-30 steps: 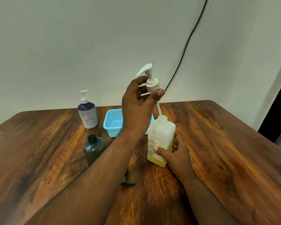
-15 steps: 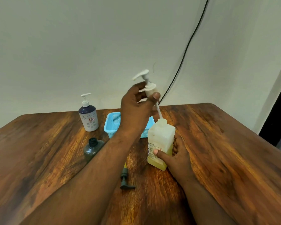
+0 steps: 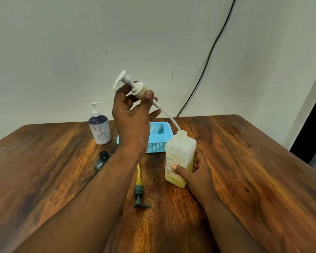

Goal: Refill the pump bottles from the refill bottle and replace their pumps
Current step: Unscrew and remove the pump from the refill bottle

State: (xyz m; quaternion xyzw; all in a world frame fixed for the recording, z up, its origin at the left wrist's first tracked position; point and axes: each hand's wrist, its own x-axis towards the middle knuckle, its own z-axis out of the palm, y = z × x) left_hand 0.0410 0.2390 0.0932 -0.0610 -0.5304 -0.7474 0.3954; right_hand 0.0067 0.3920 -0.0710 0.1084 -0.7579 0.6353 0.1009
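Your left hand (image 3: 133,114) pinches the white pump (image 3: 133,87), tilted, its tube tip at the square bottle's (image 3: 179,154) neck. Your right hand (image 3: 195,172) grips that bottle upright on the table (image 3: 254,170).

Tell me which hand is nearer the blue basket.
Left. The left hand holds the white pump above the blue basket; the right hand grips the square bottle beside it.

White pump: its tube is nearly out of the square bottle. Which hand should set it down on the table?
Left. The left hand already grips the white pump, its tube tip at the square bottle's neck. The right hand holds that bottle upright and is probably best kept there.
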